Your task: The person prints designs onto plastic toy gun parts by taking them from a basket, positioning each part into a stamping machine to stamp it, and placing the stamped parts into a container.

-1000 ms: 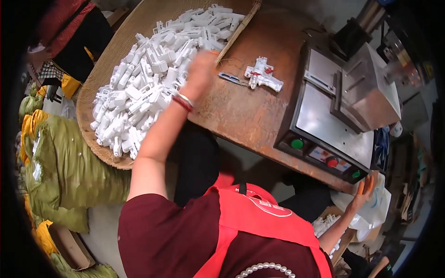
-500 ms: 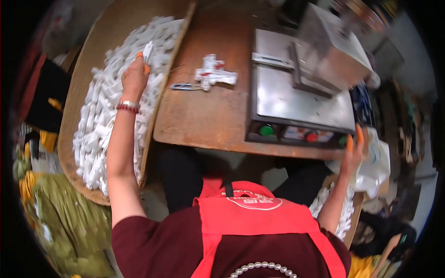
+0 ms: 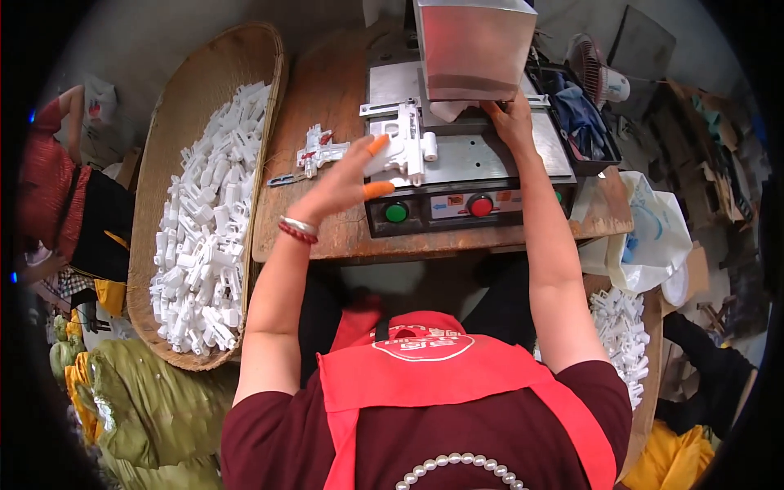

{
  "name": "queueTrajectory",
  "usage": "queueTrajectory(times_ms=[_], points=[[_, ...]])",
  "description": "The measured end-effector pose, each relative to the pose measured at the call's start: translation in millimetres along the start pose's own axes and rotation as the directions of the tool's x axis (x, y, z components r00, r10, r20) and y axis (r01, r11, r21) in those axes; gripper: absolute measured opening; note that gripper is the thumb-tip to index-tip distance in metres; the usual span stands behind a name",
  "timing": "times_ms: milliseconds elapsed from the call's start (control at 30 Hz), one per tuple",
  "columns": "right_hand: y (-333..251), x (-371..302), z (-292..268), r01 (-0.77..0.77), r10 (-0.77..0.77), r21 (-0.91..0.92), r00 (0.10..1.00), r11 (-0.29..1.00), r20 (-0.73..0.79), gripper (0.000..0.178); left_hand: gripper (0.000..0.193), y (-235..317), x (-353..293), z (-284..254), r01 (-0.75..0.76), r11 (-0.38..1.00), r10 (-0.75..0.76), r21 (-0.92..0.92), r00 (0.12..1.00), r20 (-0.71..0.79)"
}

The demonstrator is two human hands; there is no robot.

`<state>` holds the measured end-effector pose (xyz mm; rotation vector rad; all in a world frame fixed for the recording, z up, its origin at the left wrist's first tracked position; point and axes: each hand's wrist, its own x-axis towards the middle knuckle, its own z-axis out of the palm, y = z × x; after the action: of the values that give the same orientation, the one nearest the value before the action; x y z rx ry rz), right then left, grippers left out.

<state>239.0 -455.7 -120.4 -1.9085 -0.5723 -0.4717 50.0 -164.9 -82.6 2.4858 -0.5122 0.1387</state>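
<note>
On the metal plate of a bench machine (image 3: 457,167) lies a white plastic toy gun (image 3: 411,147). My left hand (image 3: 343,181) is at its left side, fingers apart, with orange covers on the thumb and a finger; one fingertip overlaps the gun's grip. My right hand (image 3: 514,124) reaches beneath the machine's metal box-shaped head (image 3: 475,51). Its fingertips are partly hidden there, close to a white piece (image 3: 451,109) under the head, and I cannot see whether they grip it.
A long woven basket (image 3: 196,73) of white toy guns (image 3: 208,245) stands left. On the wooden table (image 3: 318,237) lie white-and-red pieces (image 3: 318,151) and a small blue-handled tool (image 3: 286,180). Green (image 3: 396,212) and red buttons (image 3: 480,205) front the machine. Another basket of white parts (image 3: 621,335) is at right.
My left hand has moved from the basket, where it held a white piece, to the machine's plate, where a toy gun now lies. My right hand has gone from the table's front edge to beneath the head.
</note>
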Motion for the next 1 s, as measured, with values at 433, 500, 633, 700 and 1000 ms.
queueTrajectory(times_ms=[433,500,633,700,1000], points=[[-137.2,-229.9,-242.9,-0.141,-0.385,-0.671,0.725,0.728,-0.571,0.031,0.032,25.1,125.2,60.7,0.003,0.899,0.205,0.438,0.881,-0.426],[-99.8,-220.4,-215.6,-0.134,-0.166,-0.442,0.800,0.887,-0.576,0.032,0.035,24.5,147.6,71.1,0.020,0.899,0.166,0.438,0.909,-0.383],[-35.8,-177.9,-162.1,-0.240,0.177,-0.285,0.957,0.928,-0.229,0.057,0.046,15.4,117.3,59.1,-0.048,0.920,0.222,0.388,0.881,-0.417],[6.3,-175.4,-153.3,-0.288,0.288,-0.021,0.957,0.957,-0.030,0.071,0.071,19.5,67.8,36.6,-0.089,0.926,0.131,0.368,0.987,-0.091],[39.0,-162.9,-119.2,-0.267,0.267,-0.001,0.963,0.964,-0.044,0.064,0.063,-53.7,-25.3,26.1,-0.266,0.955,0.294,0.130,0.904,-0.309]])
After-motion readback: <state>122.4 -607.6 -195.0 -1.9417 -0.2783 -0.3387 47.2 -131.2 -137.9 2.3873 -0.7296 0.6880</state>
